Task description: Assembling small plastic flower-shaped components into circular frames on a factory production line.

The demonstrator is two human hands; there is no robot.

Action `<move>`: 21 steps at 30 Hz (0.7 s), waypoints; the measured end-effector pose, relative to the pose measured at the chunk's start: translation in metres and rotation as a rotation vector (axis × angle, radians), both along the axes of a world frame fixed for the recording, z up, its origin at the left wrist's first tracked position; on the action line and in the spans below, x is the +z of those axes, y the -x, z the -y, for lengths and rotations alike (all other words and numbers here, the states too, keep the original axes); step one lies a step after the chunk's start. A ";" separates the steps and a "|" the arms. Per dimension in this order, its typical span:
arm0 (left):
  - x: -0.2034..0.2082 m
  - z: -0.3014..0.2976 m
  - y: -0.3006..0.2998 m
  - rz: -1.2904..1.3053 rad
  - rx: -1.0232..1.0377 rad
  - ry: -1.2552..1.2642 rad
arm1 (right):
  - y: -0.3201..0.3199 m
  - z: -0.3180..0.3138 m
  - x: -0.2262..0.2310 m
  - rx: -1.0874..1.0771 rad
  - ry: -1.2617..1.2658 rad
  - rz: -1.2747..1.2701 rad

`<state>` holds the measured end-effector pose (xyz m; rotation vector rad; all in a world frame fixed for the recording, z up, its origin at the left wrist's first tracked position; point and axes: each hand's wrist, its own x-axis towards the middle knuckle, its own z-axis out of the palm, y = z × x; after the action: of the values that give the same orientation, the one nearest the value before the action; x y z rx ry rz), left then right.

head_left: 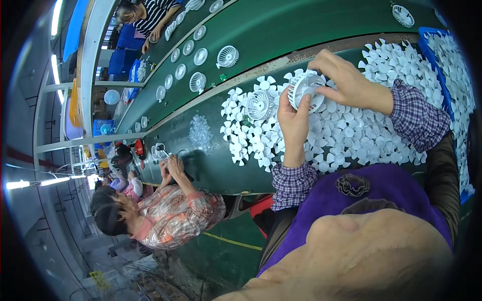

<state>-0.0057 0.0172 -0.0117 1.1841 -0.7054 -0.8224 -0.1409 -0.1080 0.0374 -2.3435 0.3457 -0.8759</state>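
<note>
Over a heap of white fan blades [346, 133], a white slatted fan housing [300, 86] is held up between my hands. My left hand [293, 118] grips its near left side, with the fingers closed round the rim. From the right, my right hand [346, 83] has its bent fingers and thumb at the far right edge of the same housing. Something white shows inside the housing; whether it is a separate blade I cannot tell. A second fan housing [260, 105] rests on the blades left of my left hand.
A blue crate [437, 65] full of blades stands at the right. Behind the heap runs a green conveyor belt [281, 40] carrying several housings. Clear small parts [201, 134] lie piled to the left. A co-worker [170, 215] sits at my left; another [148, 20] works across the belt.
</note>
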 end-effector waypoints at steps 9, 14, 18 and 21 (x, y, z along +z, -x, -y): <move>0.008 -0.014 0.002 0.063 -0.098 -0.050 | 0.000 0.004 -0.011 0.182 -0.287 -0.252; 0.006 -0.012 -0.022 0.054 -0.044 -0.176 | -0.015 0.032 -0.037 0.189 -0.470 -0.232; 0.018 -0.062 -0.085 0.164 0.341 -0.294 | -0.014 0.113 -0.024 -0.188 -0.860 -0.195; 0.003 -0.070 -0.119 0.259 0.434 -0.495 | 0.020 0.154 -0.043 -0.557 -0.015 -0.442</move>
<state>0.1135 0.0869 -0.0087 1.8369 -0.4302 -0.4880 -0.1610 -0.2619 -0.0058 -2.4474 1.2237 -0.5683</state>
